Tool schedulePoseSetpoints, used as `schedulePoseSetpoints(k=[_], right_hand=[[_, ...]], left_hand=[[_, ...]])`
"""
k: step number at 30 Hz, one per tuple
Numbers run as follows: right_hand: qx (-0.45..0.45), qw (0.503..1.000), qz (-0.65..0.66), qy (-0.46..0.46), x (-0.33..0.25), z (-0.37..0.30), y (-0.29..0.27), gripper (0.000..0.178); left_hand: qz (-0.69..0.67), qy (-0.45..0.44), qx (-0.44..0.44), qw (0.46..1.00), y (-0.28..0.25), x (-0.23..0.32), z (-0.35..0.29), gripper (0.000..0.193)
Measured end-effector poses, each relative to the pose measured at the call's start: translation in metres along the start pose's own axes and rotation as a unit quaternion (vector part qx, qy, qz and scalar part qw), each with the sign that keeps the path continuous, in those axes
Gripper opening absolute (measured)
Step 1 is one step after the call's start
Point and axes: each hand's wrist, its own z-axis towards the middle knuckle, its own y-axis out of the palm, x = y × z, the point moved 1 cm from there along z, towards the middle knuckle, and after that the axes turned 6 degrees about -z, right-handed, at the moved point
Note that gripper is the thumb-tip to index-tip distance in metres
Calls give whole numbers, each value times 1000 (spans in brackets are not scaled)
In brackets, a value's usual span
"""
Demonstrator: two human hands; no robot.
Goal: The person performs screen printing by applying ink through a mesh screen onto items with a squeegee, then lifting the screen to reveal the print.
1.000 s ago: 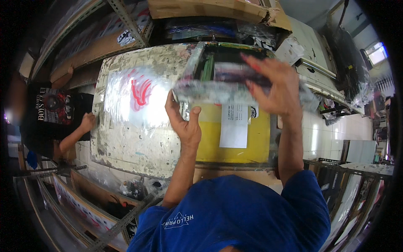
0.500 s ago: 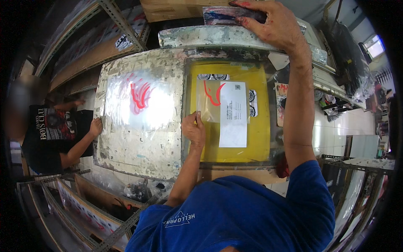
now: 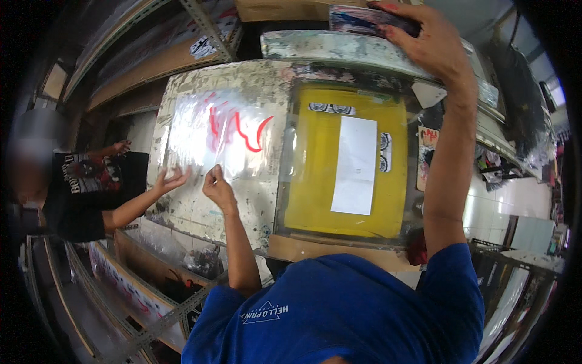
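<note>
My left hand pinches the lower edge of a clear plastic sheet marked with red strokes. The sheet hangs over the pale, paint-stained board, where another clear sheet with red smears lies. At the far side, my right hand is closed around a dark, ink-stained flat block, above a long pale bar. A white paper strip lies on the yellow panel, beside small black-and-white printed pieces.
To the left, a co-worker's open hand reaches over the board's edge close to my left hand. Metal shelf racks stand at the far left, with cardboard-sided shelves at the near left. A red object sits by the panel's near right corner.
My left hand has carried the clear red-marked sheet leftward from the yellow panel to over the pale board. The co-worker's hand has opened and moved inward. My right hand keeps its grip.
</note>
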Motion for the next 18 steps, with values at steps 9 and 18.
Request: schedulePoseSetpoints(k=[9,18], right_hand=[[59,992,-84,-79,47,1,19,40],[65,992,-44,-97,47,8,19,40]], left_hand=[[426,361,300,774,-45,24,20,39],[388,232,-50,891,72,-19,-24,23]])
